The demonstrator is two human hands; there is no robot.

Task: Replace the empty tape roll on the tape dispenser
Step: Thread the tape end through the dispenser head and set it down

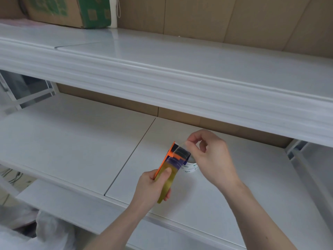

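An orange and black tape dispenser [175,153] is held upright above the lower white shelf [75,145]. A yellowish clear tape roll [166,184] sits in it. My left hand [153,186] grips the dispenser and the roll from below, thumb on the roll's face. My right hand [210,156] pinches the free end of the tape [183,143] between thumb and forefinger at the dispenser's top. Behind the dispenser a white empty tape core [189,167] with printed letters stands on the shelf, partly hidden by my right hand.
An upper white shelf [180,69] overhangs the work spot at the back. A cardboard box [68,11] with green print stands on it at the far left. Brown cardboard panels line the wall. White plastic bags [36,231] lie at the bottom left.
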